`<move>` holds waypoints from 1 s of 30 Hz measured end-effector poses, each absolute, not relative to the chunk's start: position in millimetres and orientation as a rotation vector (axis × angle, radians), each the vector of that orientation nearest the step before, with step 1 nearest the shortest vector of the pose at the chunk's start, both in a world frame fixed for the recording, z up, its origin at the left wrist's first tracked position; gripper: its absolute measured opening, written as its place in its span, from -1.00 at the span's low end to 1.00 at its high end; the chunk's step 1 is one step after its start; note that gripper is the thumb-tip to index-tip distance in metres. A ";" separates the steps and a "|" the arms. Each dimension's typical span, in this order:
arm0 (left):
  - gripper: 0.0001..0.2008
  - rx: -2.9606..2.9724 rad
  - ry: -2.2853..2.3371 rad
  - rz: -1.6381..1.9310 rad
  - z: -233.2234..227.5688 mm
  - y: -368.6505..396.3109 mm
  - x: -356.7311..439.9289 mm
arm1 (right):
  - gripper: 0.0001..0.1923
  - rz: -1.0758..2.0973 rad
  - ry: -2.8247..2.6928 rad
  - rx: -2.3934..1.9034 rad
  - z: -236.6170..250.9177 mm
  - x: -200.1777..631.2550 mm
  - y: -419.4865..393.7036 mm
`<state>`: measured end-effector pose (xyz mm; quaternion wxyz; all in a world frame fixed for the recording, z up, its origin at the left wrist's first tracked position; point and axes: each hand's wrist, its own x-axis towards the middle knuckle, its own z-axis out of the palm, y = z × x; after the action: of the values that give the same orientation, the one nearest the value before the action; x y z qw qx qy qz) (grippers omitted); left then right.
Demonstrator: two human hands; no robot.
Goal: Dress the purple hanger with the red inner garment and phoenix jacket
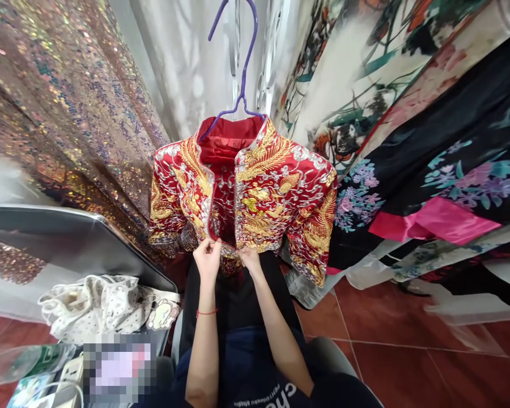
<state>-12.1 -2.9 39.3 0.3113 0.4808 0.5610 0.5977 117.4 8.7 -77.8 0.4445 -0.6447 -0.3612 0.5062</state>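
A red jacket with gold and silver embroidery hangs in front of me on a purple hanger. Its front is partly open, showing red lining. My left hand pinches the bottom hem of the left front panel. My right hand grips the bottom hem of the right front panel just beside it. Both hands meet at the lower front opening. A red string circles my left wrist.
Sequined fabric hangs at the left, floral printed garments at the right. A grey surface at lower left holds a white dotted bag, a plastic bottle and a power strip. Red floor tiles lie at lower right.
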 end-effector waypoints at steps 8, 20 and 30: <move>-0.71 0.891 1.396 1.749 56.1 -2.9 -60.5 | -0.75 1.127 -1.052 -1.893 -48.2 151.1 1.2; -0.34 1.096 1.367 1.472 94.0 -11.7 -48.7 | -0.69 -0.510 -1.345 -1.332 211.7 176.1 33.4; -0.45 1.721 1.616 1.504 161.6 51.3 -25.8 | -0.49 -0.600 -1.571 -1.503 196.0 200.6 105.3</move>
<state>-25.8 51.3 161.6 0.1702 0.6059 0.5689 0.5294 200.6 105.3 196.0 0.4286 -0.6020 -0.6293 -0.2405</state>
